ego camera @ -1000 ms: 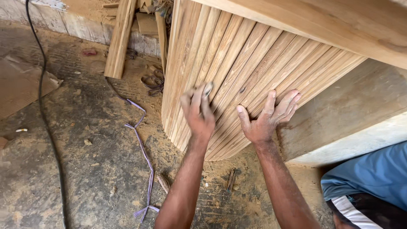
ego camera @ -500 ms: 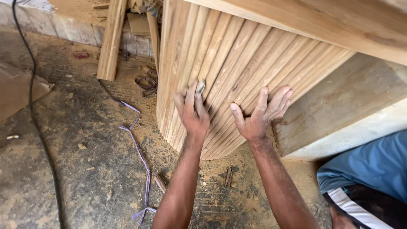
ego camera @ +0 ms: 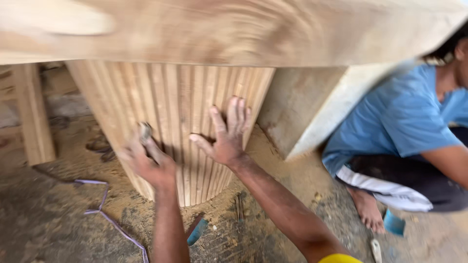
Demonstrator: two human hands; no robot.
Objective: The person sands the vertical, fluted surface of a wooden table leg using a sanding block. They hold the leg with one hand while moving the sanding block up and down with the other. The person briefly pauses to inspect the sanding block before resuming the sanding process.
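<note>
— Where are the hands?

— Both on the fluted wooden base (ego camera: 165, 126), the ribbed drum standing on the dusty floor (ego camera: 44, 219) under the thick slab top (ego camera: 234, 29). The right hand (ego camera: 225, 135) lies flat against the slats, fingers spread, nothing in its grip.

— And the left?

— The left hand (ego camera: 148, 163), at about eight o'clock from the right one, is blurred, its grip pinched on a small grey scrap (ego camera: 145, 130) pressed to the ribs; what the scrap is I cannot tell.

— Anything else about?

— A person in a blue shirt (ego camera: 399, 117) crouches at three o'clock, barefoot. A purple strap (ego camera: 105, 214) trails on the floor at seven o'clock, and a plank (ego camera: 34, 114) leans at nine.
</note>
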